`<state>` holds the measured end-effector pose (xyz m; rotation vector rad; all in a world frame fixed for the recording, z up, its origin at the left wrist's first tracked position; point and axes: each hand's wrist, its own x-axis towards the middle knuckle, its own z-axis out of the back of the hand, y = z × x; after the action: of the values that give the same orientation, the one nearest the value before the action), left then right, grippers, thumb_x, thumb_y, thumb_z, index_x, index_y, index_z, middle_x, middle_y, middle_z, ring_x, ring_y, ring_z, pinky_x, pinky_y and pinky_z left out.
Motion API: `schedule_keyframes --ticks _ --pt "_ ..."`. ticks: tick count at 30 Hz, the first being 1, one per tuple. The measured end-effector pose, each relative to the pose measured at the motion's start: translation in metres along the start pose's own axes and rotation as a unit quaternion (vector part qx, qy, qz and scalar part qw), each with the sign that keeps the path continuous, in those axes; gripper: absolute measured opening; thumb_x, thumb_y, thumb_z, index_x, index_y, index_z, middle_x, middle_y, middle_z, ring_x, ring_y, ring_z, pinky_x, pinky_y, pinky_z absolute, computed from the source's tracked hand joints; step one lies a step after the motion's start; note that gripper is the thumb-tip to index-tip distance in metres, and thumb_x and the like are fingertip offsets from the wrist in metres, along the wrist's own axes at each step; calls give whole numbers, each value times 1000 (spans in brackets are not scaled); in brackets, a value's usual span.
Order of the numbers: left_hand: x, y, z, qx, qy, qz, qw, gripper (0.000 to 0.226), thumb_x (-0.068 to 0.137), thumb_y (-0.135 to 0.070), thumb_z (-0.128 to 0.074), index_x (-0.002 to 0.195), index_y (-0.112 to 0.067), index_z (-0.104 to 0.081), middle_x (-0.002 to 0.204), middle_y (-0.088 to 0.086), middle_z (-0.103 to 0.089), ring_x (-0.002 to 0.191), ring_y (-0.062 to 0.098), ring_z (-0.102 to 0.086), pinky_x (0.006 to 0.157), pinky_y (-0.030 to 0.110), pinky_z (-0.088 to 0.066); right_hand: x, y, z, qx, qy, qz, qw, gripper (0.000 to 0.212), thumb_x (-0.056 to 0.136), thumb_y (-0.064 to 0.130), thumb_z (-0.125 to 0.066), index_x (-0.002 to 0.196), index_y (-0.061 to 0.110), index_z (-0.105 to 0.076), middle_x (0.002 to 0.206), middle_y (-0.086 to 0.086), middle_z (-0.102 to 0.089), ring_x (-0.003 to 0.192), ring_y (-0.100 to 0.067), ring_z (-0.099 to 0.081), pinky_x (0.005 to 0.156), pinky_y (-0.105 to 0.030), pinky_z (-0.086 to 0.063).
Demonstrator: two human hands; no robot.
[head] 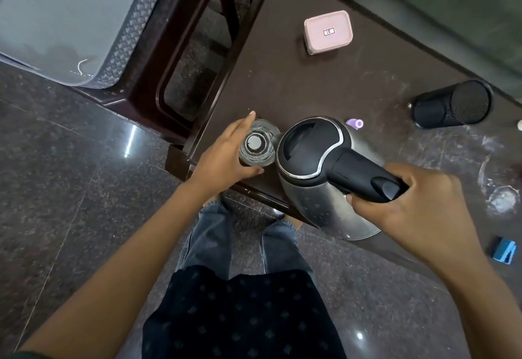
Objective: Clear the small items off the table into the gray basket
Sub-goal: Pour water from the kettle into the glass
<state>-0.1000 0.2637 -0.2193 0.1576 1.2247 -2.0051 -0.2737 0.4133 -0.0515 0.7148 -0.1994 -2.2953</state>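
My left hand (223,158) wraps around a clear drinking glass (257,144) at the near left corner of the dark brown table (296,84). My right hand (418,203) grips the black handle of a steel electric kettle (310,161), which is tilted beside the glass at the table's near edge. The gray basket (67,19) stands at the far left on a dark stool. On the table lie a pink lidded box (328,32), a small purple cap (355,124) and a black mesh cup (452,104) on its side.
A dark brown plastic stool (180,76) stands between the basket and the table. A blue sponge-like item (505,251) lies at the right. White smudges mark the table's right part. Polished granite floor lies below, with my legs close to the table's edge.
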Motion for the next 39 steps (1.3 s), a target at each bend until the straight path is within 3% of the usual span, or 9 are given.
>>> schedule_keyframes --ticks 7,12,16,39 --pt "1 -1 3 26 -9 -8 1000 105 67 -35 -81 149 -27 -17 151 -5 -35 133 16 -43 105 46 -42 3 8 -1 1 13 -4 1000 32 56 34 -69 51 10 -49 42 -5 -43 49 -35 -48 49 -35 -42" --pt "1 -2 4 30 -6 -8 999 104 68 -34 -80 150 -26 -16 151 -5 -35 133 16 -43 105 47 -42 7 10 -3 -7 18 3 1000 39 59 31 -71 45 16 -37 40 2 -32 46 -30 -40 48 -29 -31" --pt "0 -2 4 25 -6 -9 1000 103 69 -32 -80 150 -26 -16 151 -4 -35 133 16 -42 105 47 -42 10 10 -5 -19 21 5 1000 42 58 30 -71 43 19 -33 40 3 -29 46 -29 -37 49 -30 -33" --pt "1 -2 4 7 -8 -4 1000 102 69 -31 -80 149 -27 -18 151 -6 -35 135 12 -39 109 45 -39 13 15 -9 -42 27 21 999 37 58 32 -68 45 17 -37 45 -2 -39 51 -32 -46 46 -24 -26"
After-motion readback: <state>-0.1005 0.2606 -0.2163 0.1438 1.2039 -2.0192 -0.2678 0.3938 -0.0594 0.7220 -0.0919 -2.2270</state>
